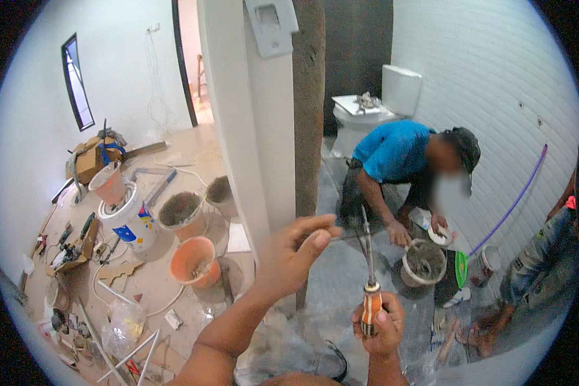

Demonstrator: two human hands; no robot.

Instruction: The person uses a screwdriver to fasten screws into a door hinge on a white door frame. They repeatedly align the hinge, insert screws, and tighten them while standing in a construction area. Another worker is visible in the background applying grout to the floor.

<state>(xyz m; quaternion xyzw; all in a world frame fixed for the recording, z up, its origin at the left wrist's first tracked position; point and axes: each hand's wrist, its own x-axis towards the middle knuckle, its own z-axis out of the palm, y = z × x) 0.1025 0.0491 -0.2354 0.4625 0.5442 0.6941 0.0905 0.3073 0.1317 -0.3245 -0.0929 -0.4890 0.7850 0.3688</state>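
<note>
My right hand (383, 325) is wrapped round the orange and dark striped handle of a screwdriver (370, 302). Its metal shaft points upward, away from me. To its left, my left hand (296, 254) is raised beside the wall edge, thumb and fingertips drawn close together toward the shaft. Thin dark strands (359, 241) show between those fingertips and the screwdriver's upper end; whether they are pinched is too blurred to tell. A white socket or switch plate (270, 26) hangs on the wall end above my left hand.
A co-worker in a blue shirt (392, 151) crouches ahead by a bucket of grey mortar (424, 260). Another person's jeans-clad leg (534, 264) is at right. Left of the wall are orange buckets (186, 260), a white pail (132, 222) and scattered tools. A toilet (402, 90) stands behind.
</note>
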